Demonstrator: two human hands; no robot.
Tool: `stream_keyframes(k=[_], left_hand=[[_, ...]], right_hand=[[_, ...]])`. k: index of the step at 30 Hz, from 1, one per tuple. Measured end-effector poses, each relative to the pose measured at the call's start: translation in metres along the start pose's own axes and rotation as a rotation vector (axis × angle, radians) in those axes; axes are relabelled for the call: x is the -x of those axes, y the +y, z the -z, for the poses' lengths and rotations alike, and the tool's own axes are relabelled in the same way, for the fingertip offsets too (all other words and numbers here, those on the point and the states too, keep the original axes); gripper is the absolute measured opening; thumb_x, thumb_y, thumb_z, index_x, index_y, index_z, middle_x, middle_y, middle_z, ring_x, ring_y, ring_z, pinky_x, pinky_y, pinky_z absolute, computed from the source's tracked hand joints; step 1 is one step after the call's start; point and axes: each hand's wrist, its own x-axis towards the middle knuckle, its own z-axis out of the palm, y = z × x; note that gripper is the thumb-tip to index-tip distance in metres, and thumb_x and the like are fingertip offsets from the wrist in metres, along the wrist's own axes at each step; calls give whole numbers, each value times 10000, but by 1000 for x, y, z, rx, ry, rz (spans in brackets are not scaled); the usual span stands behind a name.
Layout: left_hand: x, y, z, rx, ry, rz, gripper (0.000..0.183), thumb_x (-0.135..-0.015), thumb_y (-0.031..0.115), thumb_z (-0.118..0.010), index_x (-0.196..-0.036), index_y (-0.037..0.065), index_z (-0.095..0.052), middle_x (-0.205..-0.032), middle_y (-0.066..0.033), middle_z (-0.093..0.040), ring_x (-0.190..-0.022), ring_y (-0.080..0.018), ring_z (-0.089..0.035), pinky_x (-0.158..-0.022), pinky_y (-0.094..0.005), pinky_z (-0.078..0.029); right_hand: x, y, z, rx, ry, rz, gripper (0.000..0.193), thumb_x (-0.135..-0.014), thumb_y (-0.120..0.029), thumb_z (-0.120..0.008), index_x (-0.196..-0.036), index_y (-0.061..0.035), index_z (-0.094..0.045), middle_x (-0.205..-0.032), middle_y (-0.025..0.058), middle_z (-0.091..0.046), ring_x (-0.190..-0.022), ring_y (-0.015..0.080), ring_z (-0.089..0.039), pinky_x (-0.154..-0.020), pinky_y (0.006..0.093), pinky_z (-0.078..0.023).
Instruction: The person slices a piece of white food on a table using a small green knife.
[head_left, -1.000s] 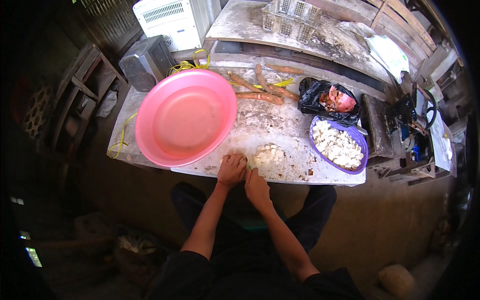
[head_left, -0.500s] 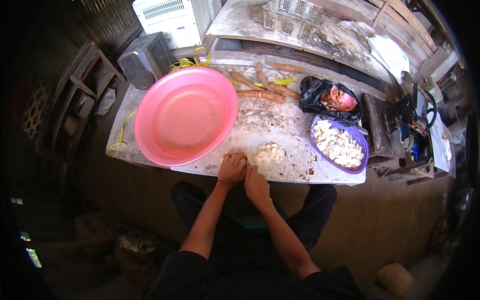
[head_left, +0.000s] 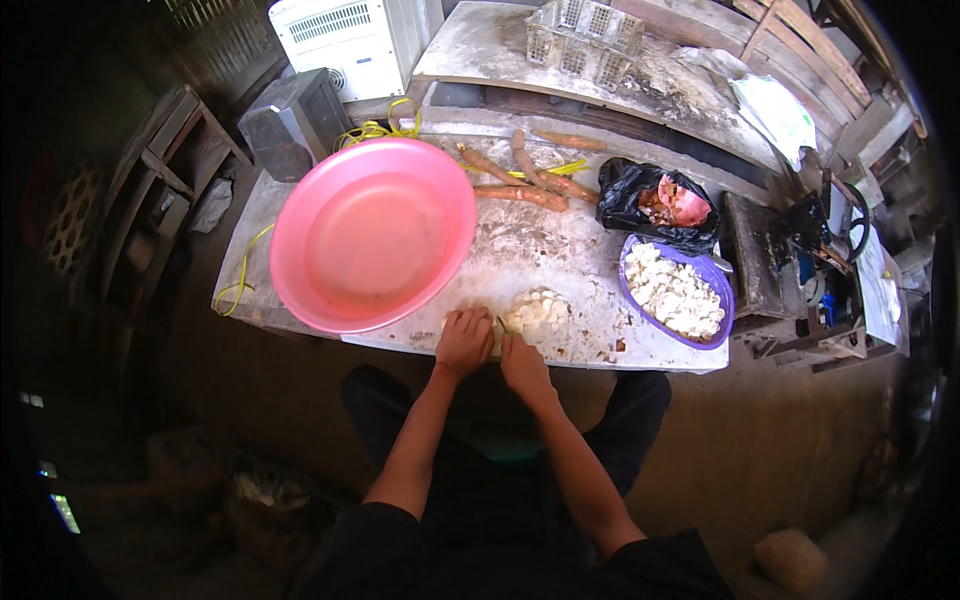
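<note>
My left hand (head_left: 465, 340) is closed over a pale peeled root piece at the table's front edge, fingers curled; the piece is nearly all hidden under them. Just to its right, my right hand (head_left: 526, 370) grips a small knife (head_left: 503, 326) with a greenish handle, blade beside the left fingertips. Beyond the knife lies a heap of white cassava slices (head_left: 540, 309) on the table. More white slices (head_left: 672, 292) fill a purple basin (head_left: 728, 322) to the right. Several unpeeled brown cassava roots (head_left: 521, 194) lie crossed at the back.
A large pink basin (head_left: 290, 215) with liquid stands left on the worn table (head_left: 590, 235). A black plastic bag (head_left: 622, 195) with scraps sits behind the purple basin. Yellow strap (head_left: 375, 130), a dark speaker-like box (head_left: 285, 120) and a white appliance (head_left: 345, 50) are at the back left.
My right hand with the knife has shifted slightly right, away from my left hand, and the blade shows more. The left hand has stayed in place.
</note>
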Motion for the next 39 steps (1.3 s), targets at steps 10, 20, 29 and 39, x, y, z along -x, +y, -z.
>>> stream_keyframes(k=[10, 20, 29, 39], left_hand=[[0, -3, 4, 38, 9, 8, 197, -723, 123, -497, -889, 18, -482, -929, -116, -506, -850, -254, -490, -751, -384, -355], [2, -2, 5, 37, 6, 8, 223, -704, 116, -503, -900, 11, -487, -937, -117, -507, -868, -256, -489, -760, -371, -358], [2, -1, 1, 69, 4, 5, 298, -658, 176, -550, -895, 12, -475, -939, -125, -503, -872, -263, -484, -758, -383, -351], [5, 3, 0, 70, 5, -27, 267, -681, 184, -546, -882, 22, -475, -940, -122, -500, -859, -258, -483, -739, -396, -356]], right_hand=[[9, -3, -5, -113, 60, 2, 335, -889, -306, -315, -801, -9, -442, -686, 290, -537, -670, 460, -520, -599, 522, -406], [18, -26, -6, -16, 45, -9, 310, -891, -305, -299, -846, -20, -411, -672, 267, -543, -644, 442, -538, -576, 516, -424], [17, -27, -4, 79, 36, -15, 301, -891, -297, -301, -865, -18, -410, -686, 234, -563, -646, 400, -565, -577, 475, -454], [12, -15, -6, 54, -4, -35, 324, -887, -307, -302, -851, -19, -446, -713, 258, -556, -695, 424, -549, -624, 507, -427]])
